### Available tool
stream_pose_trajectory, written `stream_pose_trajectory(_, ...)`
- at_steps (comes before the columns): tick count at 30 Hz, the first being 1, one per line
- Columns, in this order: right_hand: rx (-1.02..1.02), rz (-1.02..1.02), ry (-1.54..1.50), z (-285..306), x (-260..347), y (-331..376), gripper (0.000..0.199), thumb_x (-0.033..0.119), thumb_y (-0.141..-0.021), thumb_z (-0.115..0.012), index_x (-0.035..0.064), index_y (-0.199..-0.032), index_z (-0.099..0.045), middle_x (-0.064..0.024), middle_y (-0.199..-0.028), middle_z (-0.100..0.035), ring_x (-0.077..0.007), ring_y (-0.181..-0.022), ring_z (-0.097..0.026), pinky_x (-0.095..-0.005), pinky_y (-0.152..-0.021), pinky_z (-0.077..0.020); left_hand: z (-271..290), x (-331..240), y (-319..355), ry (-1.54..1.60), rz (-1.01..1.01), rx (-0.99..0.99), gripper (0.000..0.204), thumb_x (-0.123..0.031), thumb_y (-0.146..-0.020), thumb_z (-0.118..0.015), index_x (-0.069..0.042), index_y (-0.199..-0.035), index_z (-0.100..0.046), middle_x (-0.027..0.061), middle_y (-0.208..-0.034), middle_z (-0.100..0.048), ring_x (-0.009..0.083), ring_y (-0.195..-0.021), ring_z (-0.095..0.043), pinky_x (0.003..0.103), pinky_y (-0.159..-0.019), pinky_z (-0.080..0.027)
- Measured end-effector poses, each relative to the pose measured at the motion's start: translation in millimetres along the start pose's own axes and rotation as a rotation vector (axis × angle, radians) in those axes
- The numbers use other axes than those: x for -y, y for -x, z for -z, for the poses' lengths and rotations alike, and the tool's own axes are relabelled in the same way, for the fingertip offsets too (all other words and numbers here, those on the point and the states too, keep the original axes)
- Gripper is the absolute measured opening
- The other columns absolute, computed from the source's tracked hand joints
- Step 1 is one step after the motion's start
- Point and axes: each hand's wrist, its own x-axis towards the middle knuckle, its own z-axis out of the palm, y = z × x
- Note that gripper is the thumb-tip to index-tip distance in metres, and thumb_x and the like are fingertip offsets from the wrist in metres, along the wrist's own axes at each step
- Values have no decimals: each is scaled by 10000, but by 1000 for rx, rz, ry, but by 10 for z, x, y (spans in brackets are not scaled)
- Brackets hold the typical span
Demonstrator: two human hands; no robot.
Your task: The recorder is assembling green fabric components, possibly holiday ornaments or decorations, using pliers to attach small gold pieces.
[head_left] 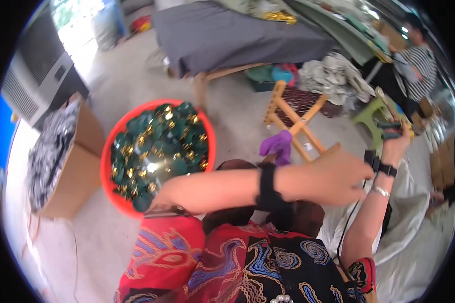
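Beyond the left hand (345, 174), the right hand (400, 141) grips something green (390, 135).

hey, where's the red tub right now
In the head view, the red tub is left of centre, just right of the cardboard box, partly hidden by your left forearm.

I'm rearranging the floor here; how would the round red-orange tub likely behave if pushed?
The round red-orange tub has a broad footprint, so it would probably slide rather than tip. Its smooth, thin-looking rim suggests plastic, which might flex slightly. The dark-green and gold pieces look loose and nearly fill it, so a few could spill if jolted.
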Motion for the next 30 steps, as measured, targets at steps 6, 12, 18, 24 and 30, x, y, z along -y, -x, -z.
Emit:
stream_pose_trajectory(6,160,-154,-47,-387,-863,869,243,17,-880,-485,23,-1123,-486,-95,-1057,-574,-201,-888,-560,-384,-769,-478,1642,-946,832,-185,-99,-531,578,-111,-727,-688,-36,-1252,-458,171,-1090,-580,311,-1091,-566,470,-826,-493)
stream_pose_trajectory(12,151,-242,11,-658,-1354,1101,295,5,-837,-517,7,-1129,-474,-96,-1089,-564,-193,-892,-551,-387,-715,-472,1806,-853,995,-301,-100,-583,468,-77,-771,-636,-19,-1206,-477,167,-1055,-585,315,-1054,-571,508,-821,-484)
stream_pose_trajectory(18,101,-244,176,-651,-1315,1172,360,101,-835,-578,69,-1183,-494,-35,-1113,-558,-169,-968,-553,-347,-763,-479,2502,-951,897,-617,-154,-519,448,-80,-770,-659,-8,-1183,-502,149,-1040,-595,294,-1008,-578,464,-809,-482)
stream_pose_trajectory(24,-1,-169,150,-347,-1069,1603,423,128,-778,-620,105,-1170,-463,-46,-1083,-555,-153,-870,-553,-309,-681,-474,3196,-1504,363,-1080,-480,-545,428,-83,-770,-682,3,-1160,-527,131,-1024,-606,273,-962,-584,421,-796,-481)
stream_pose_trajectory(30,-2,-234,142,-550,-1124,1631,403,97,-756,-607,89,-1137,-476,-54,-1059,-557,-156,-856,-544,-299,-679,-462,3333,-1290,699,-1299,-410,-633,410,-86,-769,-705,15,-1136,-553,113,-1009,-617,252,-915,-590,378,-784,-479)
